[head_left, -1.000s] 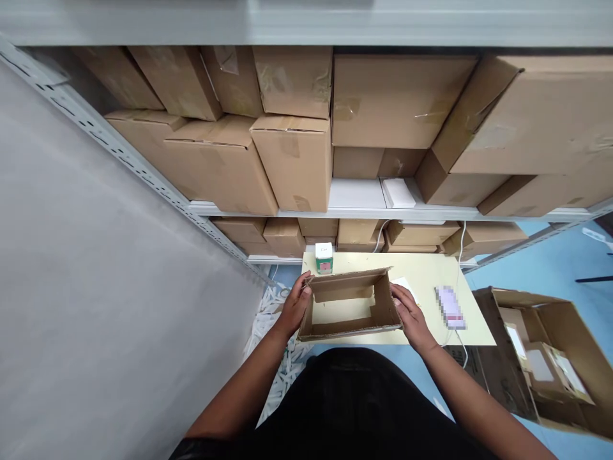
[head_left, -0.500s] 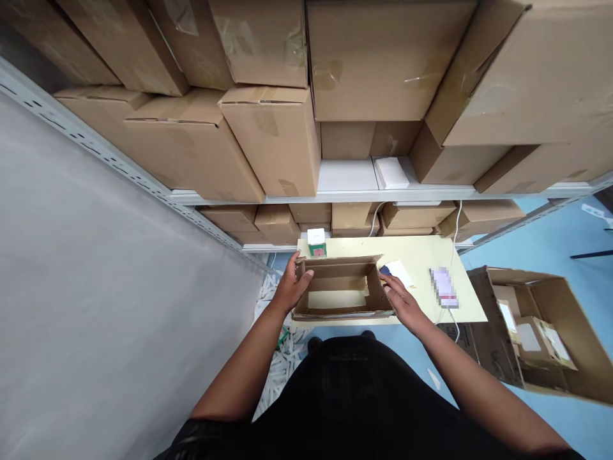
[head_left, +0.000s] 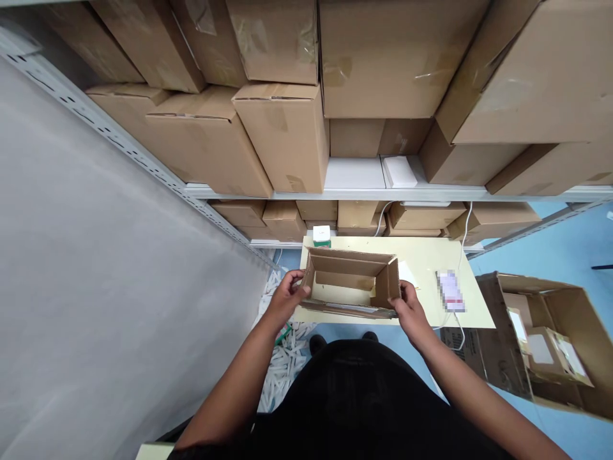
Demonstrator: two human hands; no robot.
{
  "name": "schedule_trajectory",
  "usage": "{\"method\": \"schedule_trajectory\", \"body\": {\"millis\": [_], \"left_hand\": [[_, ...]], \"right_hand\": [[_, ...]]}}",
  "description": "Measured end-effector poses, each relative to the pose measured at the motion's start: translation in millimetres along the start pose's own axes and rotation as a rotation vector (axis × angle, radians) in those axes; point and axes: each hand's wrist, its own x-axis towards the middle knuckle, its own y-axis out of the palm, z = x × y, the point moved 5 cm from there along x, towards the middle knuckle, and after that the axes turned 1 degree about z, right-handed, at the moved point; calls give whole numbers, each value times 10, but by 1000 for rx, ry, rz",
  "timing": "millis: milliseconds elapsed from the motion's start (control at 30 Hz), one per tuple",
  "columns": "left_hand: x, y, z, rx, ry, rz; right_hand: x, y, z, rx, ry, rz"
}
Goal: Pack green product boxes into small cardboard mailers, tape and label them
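Between my two hands is a brown cardboard box (head_left: pixel 352 261), its top open and the pale table surface showing through its open bottom. My left hand (head_left: pixel 288 296) pinches the box's left wall, thumb inside and fingers outside. On the opposite side, my right hand (head_left: pixel 408 310) grips the right wall near the front corner. A small white and green carton (head_left: pixel 322 236) stands just behind the box. To the right of the box lies a white sheet (head_left: pixel 407 273), partly hidden by the box and my right hand.
The pale yellow table (head_left: pixel 472 316) holds a blurred phone-like item (head_left: pixel 450 291) with a white cable. Shelves (head_left: pixel 354 195) full of cardboard boxes stand behind. A large open carton (head_left: pixel 569 300) sits on the floor at right; paper strips (head_left: pixel 282 370) litter the floor at left.
My right hand has shifted from the rear right corner area to grip the right wall. The box has turned slightly and sits a little further right in view.
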Motion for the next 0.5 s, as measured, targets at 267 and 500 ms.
{"method": "schedule_trajectory", "body": {"millis": [267,500], "left_hand": [[-364,57,251,255,-32,197],[-450,353,460,519,22,325]], "right_hand": [[12,31,35,-73,-36,84],[233,175,-151,-338,-87,106]]}}
